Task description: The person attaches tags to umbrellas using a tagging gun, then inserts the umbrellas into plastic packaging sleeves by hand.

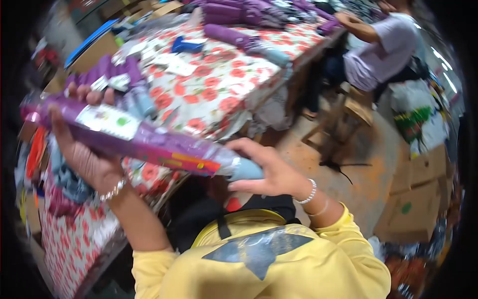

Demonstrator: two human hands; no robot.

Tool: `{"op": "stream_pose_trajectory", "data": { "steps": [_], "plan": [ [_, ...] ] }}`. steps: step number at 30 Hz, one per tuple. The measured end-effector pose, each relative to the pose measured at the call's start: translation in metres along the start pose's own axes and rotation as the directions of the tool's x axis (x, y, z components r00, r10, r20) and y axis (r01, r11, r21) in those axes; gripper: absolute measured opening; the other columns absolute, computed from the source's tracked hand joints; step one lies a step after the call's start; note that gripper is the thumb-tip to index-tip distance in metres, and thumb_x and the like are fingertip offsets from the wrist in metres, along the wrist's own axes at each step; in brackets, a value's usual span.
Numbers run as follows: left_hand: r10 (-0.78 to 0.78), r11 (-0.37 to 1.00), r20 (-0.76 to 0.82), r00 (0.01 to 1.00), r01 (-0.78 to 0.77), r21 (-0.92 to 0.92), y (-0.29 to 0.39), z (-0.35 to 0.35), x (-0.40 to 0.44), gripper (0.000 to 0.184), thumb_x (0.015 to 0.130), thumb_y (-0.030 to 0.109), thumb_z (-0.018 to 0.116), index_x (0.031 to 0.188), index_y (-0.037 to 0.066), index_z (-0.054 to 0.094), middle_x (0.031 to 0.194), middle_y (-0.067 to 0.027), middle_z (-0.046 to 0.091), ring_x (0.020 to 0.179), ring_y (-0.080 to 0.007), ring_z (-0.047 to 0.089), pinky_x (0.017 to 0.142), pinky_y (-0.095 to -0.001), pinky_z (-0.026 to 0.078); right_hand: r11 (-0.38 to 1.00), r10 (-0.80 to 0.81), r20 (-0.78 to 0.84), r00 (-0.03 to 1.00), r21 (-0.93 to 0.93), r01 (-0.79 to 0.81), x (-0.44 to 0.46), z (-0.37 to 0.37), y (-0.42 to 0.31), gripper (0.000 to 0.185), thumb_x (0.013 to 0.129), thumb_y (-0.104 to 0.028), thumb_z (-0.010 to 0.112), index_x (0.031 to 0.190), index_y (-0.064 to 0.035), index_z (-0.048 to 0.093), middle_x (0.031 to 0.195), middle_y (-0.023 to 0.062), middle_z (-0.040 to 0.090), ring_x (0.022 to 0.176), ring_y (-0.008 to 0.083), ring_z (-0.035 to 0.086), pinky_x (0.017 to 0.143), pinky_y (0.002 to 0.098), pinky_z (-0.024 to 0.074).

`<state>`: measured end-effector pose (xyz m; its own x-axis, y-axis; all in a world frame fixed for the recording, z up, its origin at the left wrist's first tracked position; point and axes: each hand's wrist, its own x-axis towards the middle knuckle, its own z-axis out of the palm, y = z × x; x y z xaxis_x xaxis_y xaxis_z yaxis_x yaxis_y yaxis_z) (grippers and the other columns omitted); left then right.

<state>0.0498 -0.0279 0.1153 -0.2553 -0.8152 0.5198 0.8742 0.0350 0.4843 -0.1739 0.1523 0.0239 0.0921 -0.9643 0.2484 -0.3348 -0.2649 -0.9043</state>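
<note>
A long purple roll in a clear plastic sleeve (149, 142) lies slantwise across both hands, in front of my body. It has a white label, a red and yellow printed strip and a light blue end; its exact kind I cannot tell. My left hand (82, 147) cups the left part from below, fingers curled up over the far side. At the blue end, my right hand (266, 169) closes its thumb and fingers around the roll. Beyond my left hand, several similar purple rolls (107, 72) lie together on the table.
The table (199, 102) wears a red-flowered white cover. On it are a single purple roll (226, 36), a purple pile (239, 12), a blue object (187, 45) and white labels (174, 65). A person (381, 50) sits at right by a wooden stool (343, 119). Cardboard boxes (411, 199) stand at right.
</note>
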Motion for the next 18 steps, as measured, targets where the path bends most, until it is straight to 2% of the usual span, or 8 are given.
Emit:
{"op": "stream_pose_trajectory", "data": {
  "steps": [2, 5, 8, 9, 12, 13, 15, 18],
  "plan": [
    [-0.056, 0.996, 0.006, 0.998, 0.056, -0.065, 0.016, -0.014, 0.009, 0.046, 0.082, 0.031, 0.069, 0.107, -0.003, 0.051, 0.093, -0.011, 0.052, 0.086, -0.0221, 0.054, 0.093, -0.048, 0.045, 0.988, -0.149, -0.025, 0.989, -0.049, 0.148, -0.001, 0.004, 0.007, 0.054, 0.073, -0.017, 0.075, 0.117, -0.0053, 0.047, 0.085, 0.0114, 0.066, 0.078, 0.0169, 0.066, 0.07, 0.0296, 0.0492],
    [-0.052, 0.998, -0.024, 0.998, 0.051, -0.043, 0.027, -0.018, 0.012, 0.043, 0.081, 0.031, 0.069, 0.101, -0.003, 0.052, 0.091, -0.0122, 0.054, 0.084, -0.0229, 0.055, 0.09, -0.0485, 0.047, 0.991, -0.121, -0.04, 0.992, -0.065, 0.119, -0.004, 0.008, 0.006, 0.052, 0.074, -0.017, 0.075, 0.116, -0.0047, 0.047, 0.086, 0.0112, 0.066, 0.078, 0.018, 0.066, 0.071, 0.0288, 0.049],
    [-0.075, 0.991, -0.068, 0.995, 0.067, -0.112, 0.033, -0.031, 0.018, 0.042, 0.081, 0.032, 0.069, 0.098, -0.003, 0.053, 0.09, -0.0133, 0.055, 0.083, -0.0237, 0.057, 0.089, -0.0484, 0.047, 0.99, -0.094, -0.117, 0.989, -0.12, 0.08, -0.011, 0.012, 0.009, 0.055, 0.072, -0.014, 0.075, 0.118, -0.0036, 0.047, 0.092, 0.0125, 0.066, 0.083, 0.0212, 0.066, 0.073, 0.0291, 0.0487],
    [-0.084, 0.991, -0.079, 0.993, 0.075, -0.111, 0.032, -0.032, 0.017, 0.042, 0.081, 0.032, 0.069, 0.097, -0.003, 0.052, 0.089, -0.0141, 0.056, 0.081, -0.0243, 0.057, 0.089, -0.048, 0.047, 0.979, -0.196, -0.253, 0.947, 0.009, 0.205, -0.006, 0.021, 0.007, 0.06, 0.071, -0.012, 0.075, 0.122, -0.0038, 0.045, 0.1, 0.0128, 0.064, 0.086, 0.0251, 0.066, 0.074, 0.0296, 0.0492],
    [-0.073, 0.992, -0.112, 0.991, 0.061, -0.112, 0.023, -0.038, 0.017, 0.043, 0.083, 0.034, 0.067, 0.098, -0.003, 0.052, 0.087, -0.0147, 0.056, 0.081, -0.0244, 0.058, 0.089, -0.0473, 0.048, 0.944, -0.322, -0.301, 0.898, -0.171, 0.281, -0.005, 0.018, 0.002, 0.064, 0.07, -0.01, 0.076, 0.126, -0.0042, 0.045, 0.105, 0.0129, 0.063, 0.09, 0.0245, 0.065, 0.077, 0.0297, 0.0493],
    [-0.06, 0.996, -0.124, 0.99, 0.051, -0.078, 0.018, -0.038, 0.015, 0.043, 0.083, 0.034, 0.066, 0.1, -0.002, 0.051, 0.089, -0.0132, 0.055, 0.081, -0.0233, 0.057, 0.089, -0.0466, 0.048, 0.936, -0.329, -0.23, 0.916, -0.207, 0.284, -0.005, 0.016, -0.001, 0.063, 0.07, -0.01, 0.076, 0.126, -0.0044, 0.046, 0.106, 0.0127, 0.063, 0.09, 0.0235, 0.065, 0.077, 0.0296, 0.0492],
    [-0.065, 0.985, 0.013, 0.998, 0.066, -0.162, 0.001, -0.031, 0.008, 0.044, 0.082, 0.035, 0.066, 0.103, -0.001, 0.05, 0.089, -0.0118, 0.053, 0.081, -0.0223, 0.056, 0.089, -0.0465, 0.048, 0.914, -0.332, -0.085, 0.94, -0.277, 0.298, -0.003, 0.011, -0.007, 0.063, 0.071, -0.01, 0.076, 0.126, -0.0049, 0.047, 0.107, 0.0122, 0.062, 0.091, 0.0215, 0.065, 0.078, 0.0294, 0.049],
    [-0.085, 0.934, 0.128, 0.988, 0.124, -0.336, -0.018, -0.024, 0.001, 0.049, 0.081, 0.036, 0.067, 0.108, 0.0, 0.048, 0.088, -0.0106, 0.049, 0.084, -0.0223, 0.054, 0.09, -0.0478, 0.048, 0.959, -0.282, -0.161, 0.946, -0.05, 0.277, 0.002, 0.023, -0.002, 0.058, 0.071, -0.01, 0.076, 0.122, -0.0051, 0.051, 0.11, 0.0114, 0.061, 0.088, 0.0177, 0.064, 0.077, 0.0291, 0.0489]
  ]
}}
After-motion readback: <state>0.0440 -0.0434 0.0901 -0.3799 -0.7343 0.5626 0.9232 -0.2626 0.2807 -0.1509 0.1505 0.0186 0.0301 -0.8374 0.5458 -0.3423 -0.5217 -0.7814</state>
